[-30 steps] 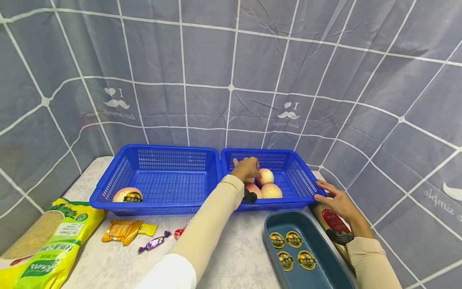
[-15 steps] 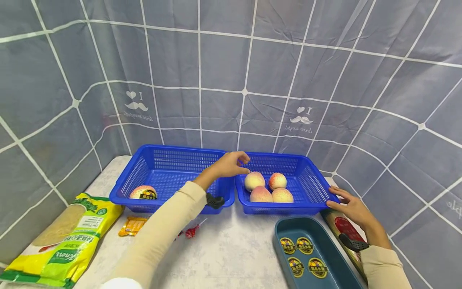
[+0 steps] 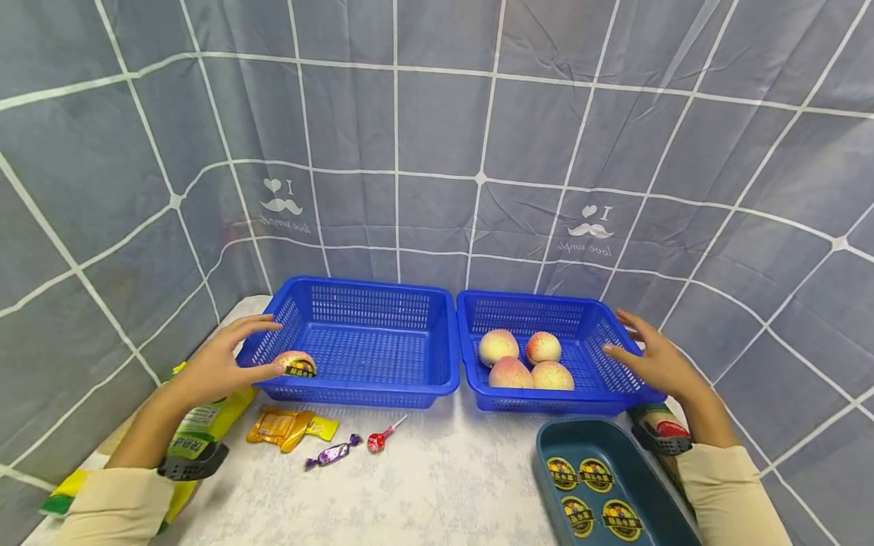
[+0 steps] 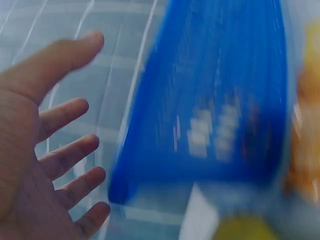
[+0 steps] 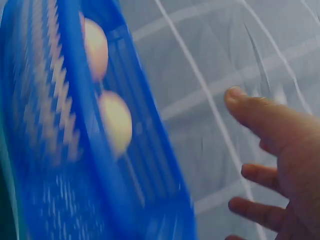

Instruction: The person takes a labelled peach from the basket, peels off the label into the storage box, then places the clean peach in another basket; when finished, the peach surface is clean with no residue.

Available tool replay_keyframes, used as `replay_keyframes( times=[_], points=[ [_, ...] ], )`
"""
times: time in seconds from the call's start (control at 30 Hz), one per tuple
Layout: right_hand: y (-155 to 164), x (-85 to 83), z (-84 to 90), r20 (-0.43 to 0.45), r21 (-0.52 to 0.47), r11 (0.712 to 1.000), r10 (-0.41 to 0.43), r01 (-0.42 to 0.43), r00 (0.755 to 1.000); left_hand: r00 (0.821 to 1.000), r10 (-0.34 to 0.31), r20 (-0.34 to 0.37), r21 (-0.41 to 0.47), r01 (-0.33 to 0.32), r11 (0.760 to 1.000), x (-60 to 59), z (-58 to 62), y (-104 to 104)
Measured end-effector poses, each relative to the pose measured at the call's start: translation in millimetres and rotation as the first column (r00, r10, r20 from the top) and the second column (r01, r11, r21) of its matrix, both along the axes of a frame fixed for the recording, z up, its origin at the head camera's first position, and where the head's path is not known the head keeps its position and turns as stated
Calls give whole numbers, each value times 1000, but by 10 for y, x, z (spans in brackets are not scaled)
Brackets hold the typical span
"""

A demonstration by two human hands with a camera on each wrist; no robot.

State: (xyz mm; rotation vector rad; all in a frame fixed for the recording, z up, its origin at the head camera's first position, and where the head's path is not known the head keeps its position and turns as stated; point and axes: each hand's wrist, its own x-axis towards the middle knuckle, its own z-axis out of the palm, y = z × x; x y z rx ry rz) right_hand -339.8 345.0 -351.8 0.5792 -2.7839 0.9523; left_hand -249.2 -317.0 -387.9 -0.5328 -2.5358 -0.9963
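My left hand (image 3: 221,364) hovers by the left end of the left blue basket (image 3: 369,394), fingers spread apart and nothing between them. One peach (image 3: 293,358) with a black-and-gold label lies in that basket's near left corner. In the left wrist view the hand (image 4: 45,165) stands apart from the blurred basket. Several peaches (image 3: 510,373) sit grouped in the left half of the right blue basket (image 3: 560,402). Over that basket's right end my right hand (image 3: 658,362) is held with loose fingers, holding nothing. The right wrist view shows a gap between the hand (image 5: 280,165) and the basket.
In front of the left basket lie orange and yellow wrapped snacks (image 3: 280,427), a purple candy (image 3: 333,453) and a red lollipop (image 3: 377,441). A dark teal tray (image 3: 642,455) with several round labels stands front right. A yellow-green bag (image 3: 205,425) lies under the left forearm.
My left hand has left the peaches in the right basket and swung left to the left basket's far end. My right hand has lifted off the right basket's rim. The view has shifted left.
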Motion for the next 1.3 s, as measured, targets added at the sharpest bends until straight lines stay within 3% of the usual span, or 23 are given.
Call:
replay_keyframes(
  times=[0.1, 0.2, 0.43, 0.63, 0.87, 1.0, 1.13, 1.3],
  points=[
    [-374, -96, 160, -68, -31, 994, 103, -105, 992, 998, 43, 37, 21, -43, 999, 92, -114, -263],
    [-819, -217, 243, -83, -24, 976, 212, -214, 974, 994, 68, 81, 43, -72, 997, 146, -240, -425],
    [-1885, -480, 305, -44, 5, 892, 451, -451, 891, 997, 58, 54, 110, -63, 992, 196, -412, -546],
    [-2675, -704, 330, 13, 66, 841, 537, -537, 843, 997, 62, 49, 144, -68, 987, 197, -430, -534],
    [-3345, -926, 278, 135, 37, 837, 538, -546, 832, 994, 82, 66, 141, -90, 986, 169, -472, -469],
    [-3713, -899, 163, 237, -3, 814, 565, -581, 791, 994, 83, 65, 141, -91, 986, 164, -499, -454],
    [-4144, -737, 72, 316, 7, 787, 583, -616, 748, 994, 91, 62, 136, -99, 986, 183, -497, -461],
    [-4632, -518, 0, 394, 114, 697, 622, -708, 676, 993, 101, 67, 130, -109, 986, 197, -488, -471]
  ],
)
